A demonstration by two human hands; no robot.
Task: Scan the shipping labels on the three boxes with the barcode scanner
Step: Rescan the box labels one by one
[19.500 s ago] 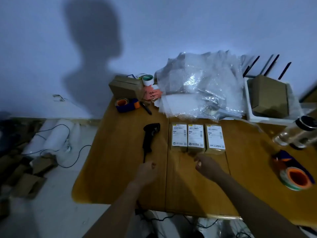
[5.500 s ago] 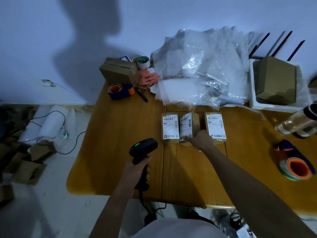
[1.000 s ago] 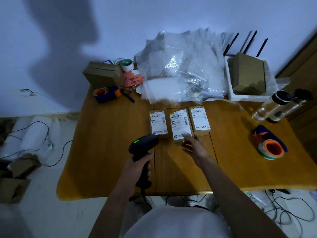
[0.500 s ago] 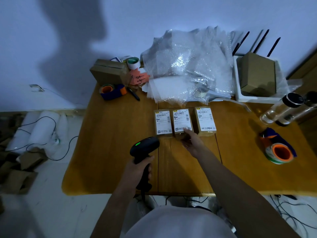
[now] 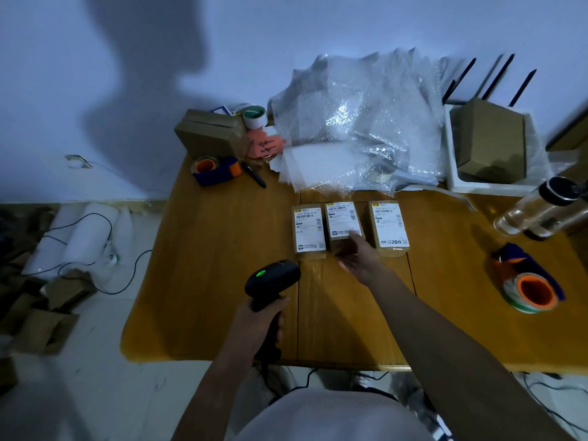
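Middle box (image 5: 343,229) tilted up a second ago under my right hand (image 5: 356,259); now set back flat in row, fingertips resting on its near end, grip loose, not clasping. Judging middle label read; right box (image 5: 388,228) likely next. Left hand (image 5: 259,323), grip closed round scanner (image 5: 272,280), green light on, nose aimed forward. Left box (image 5: 308,230) just ahead of scanner. All three on surface, white labels face-up, barcodes at far ends.

I see a heap of bubble wrap (image 5: 359,128) at the back of my wooden table (image 5: 206,281), a brown carton (image 5: 206,135) at its left and a tape dispenser (image 5: 216,168) before that. At right lie a clear bottle (image 5: 537,208) and an orange-cored tape roll (image 5: 531,292).
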